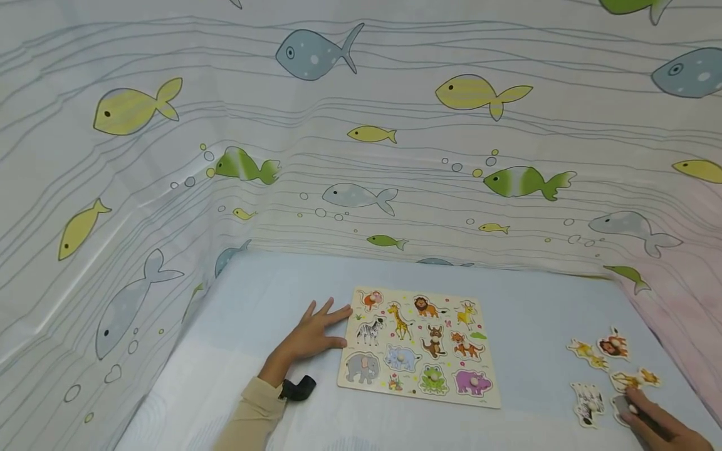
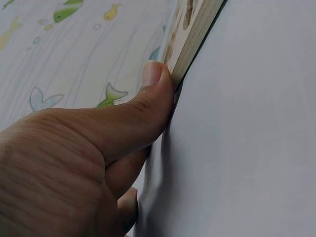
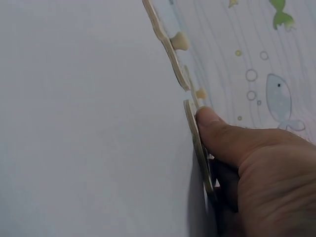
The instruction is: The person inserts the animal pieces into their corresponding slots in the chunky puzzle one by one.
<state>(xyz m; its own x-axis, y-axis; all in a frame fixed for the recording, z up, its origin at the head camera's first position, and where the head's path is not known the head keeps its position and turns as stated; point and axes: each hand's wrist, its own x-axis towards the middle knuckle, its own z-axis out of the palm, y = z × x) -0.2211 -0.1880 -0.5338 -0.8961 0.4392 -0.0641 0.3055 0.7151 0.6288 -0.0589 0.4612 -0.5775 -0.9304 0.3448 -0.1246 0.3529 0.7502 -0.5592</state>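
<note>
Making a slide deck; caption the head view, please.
Left hand at an animal puzzle board, right hand at a gray piece beside loose animal pieces.

Right hand: cropped by head view's lower edge. Grey piece: partly covered by that hand. Sleeve: likewise cropped below. Puzzle board: cropped at left wrist view's top.

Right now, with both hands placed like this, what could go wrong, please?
The right hand could nudge the yellow-brown flat wooden piece, which lies close beside the grey knobbed wooden piece at its fingers. The left hand touches the pale rectangular wooden puzzle board at its left edge, so an uneven push there might slide or turn it.
</note>
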